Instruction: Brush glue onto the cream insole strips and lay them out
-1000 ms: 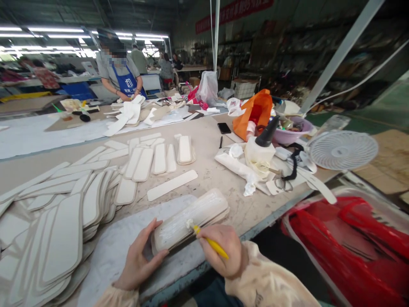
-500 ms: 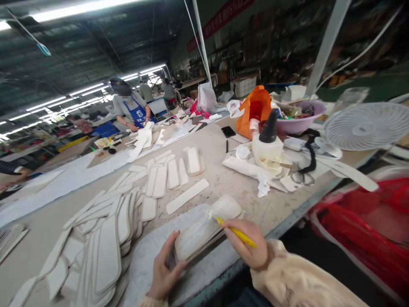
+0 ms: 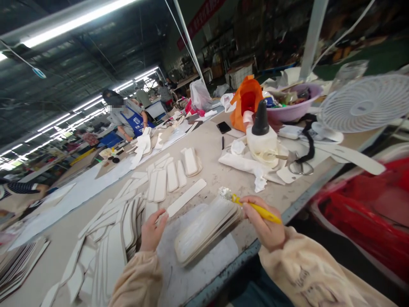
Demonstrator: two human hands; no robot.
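My right hand (image 3: pixel 266 221) is closed around the yellow handle of a brush (image 3: pixel 260 212). White paste coats the brush's bristles, held over the far end of a stack of pale oblong pieces (image 3: pixel 204 226). The top piece of that stack looks wet and glossy. My left hand (image 3: pixel 153 230) is off the stack, its thumb and forefinger apart, at the near end of a single pale strip (image 3: pixel 187 197). Whether the fingertips touch the strip I cannot tell. Under the stack lies a whitish sheet (image 3: pixel 169 273).
Many loose pale pieces (image 3: pixel 115 238) spread to the left. At the right are a white bottle with a black cone top (image 3: pixel 261 128), scissors (image 3: pixel 300 168), a fan (image 3: pixel 364 106) and a red-lined container (image 3: pixel 367 213). A co-worker in a blue apron (image 3: pixel 136 121) stands across the table.
My left hand has left the stack's near end and moved up and left to the strip. The brush has lifted and shifted to the stack's far end. The view has turned slightly.
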